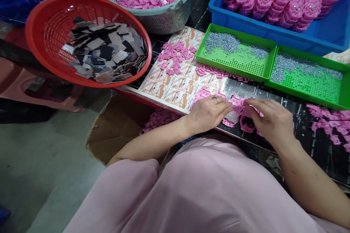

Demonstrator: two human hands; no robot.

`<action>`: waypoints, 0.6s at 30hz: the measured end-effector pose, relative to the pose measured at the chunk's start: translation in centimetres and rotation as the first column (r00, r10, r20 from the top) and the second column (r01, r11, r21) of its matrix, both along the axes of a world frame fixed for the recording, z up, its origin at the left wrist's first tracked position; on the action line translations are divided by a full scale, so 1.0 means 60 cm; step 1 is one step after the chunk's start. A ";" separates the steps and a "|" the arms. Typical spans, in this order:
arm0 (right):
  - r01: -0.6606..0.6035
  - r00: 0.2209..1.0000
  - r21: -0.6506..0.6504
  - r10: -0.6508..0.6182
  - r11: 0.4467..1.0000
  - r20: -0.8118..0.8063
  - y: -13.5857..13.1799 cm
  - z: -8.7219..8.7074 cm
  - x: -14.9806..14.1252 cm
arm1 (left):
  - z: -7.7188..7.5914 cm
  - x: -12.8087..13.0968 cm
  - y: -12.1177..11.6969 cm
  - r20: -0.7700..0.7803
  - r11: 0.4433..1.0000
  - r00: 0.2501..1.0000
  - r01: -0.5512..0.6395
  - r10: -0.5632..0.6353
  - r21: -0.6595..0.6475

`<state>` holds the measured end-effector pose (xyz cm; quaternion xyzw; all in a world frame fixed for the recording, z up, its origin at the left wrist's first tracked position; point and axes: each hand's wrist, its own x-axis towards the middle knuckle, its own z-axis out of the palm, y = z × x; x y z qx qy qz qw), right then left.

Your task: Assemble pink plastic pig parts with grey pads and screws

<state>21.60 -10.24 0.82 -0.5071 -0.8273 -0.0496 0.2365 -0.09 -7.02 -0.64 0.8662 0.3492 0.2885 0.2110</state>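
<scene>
Pink plastic frames (231, 119) lie in a row along the near edge of the table, partly covered by my hands. My left hand (209, 113), with a ring on one finger, is over the row's left part, its thumb and fingers pinched together. Facing it, my right hand (270, 116) bends over the row's right part, thumb and forefinger drawn together at the upper edge of a frame (247, 123). Both sets of fingertips are close together, and whatever small thing is between them is hidden.
Two green trays (266, 71) of small metal screws stand just beyond my hands. Behind are a blue bin (273, 31) of stacked pink parts and a grey-green basket (164, 20) of pink pieces. A red basket (35, 36) holds dark flat plates. Loose pink pieces (176, 56) lie left; others (330, 123) right.
</scene>
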 end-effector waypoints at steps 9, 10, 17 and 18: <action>-0.068 0.953 0.055 0.048 0.996 0.299 0.032 -0.028 -0.005 | -0.024 -0.005 -0.029 -0.312 0.859 0.944 0.248 -0.109 0.448; -0.067 0.943 0.047 0.048 0.997 0.329 0.031 -0.024 -0.008 | -0.024 -0.006 -0.029 -0.323 0.858 0.939 0.261 -0.119 0.443; -0.018 0.835 0.054 -0.015 0.998 0.550 0.017 0.005 -0.045 | -0.020 -0.006 -0.023 -0.325 0.865 0.929 0.305 -0.178 0.398; -0.028 0.824 0.062 -0.012 0.998 0.566 0.016 0.005 -0.047 | -0.021 -0.005 -0.024 -0.322 0.866 0.929 0.306 -0.182 0.395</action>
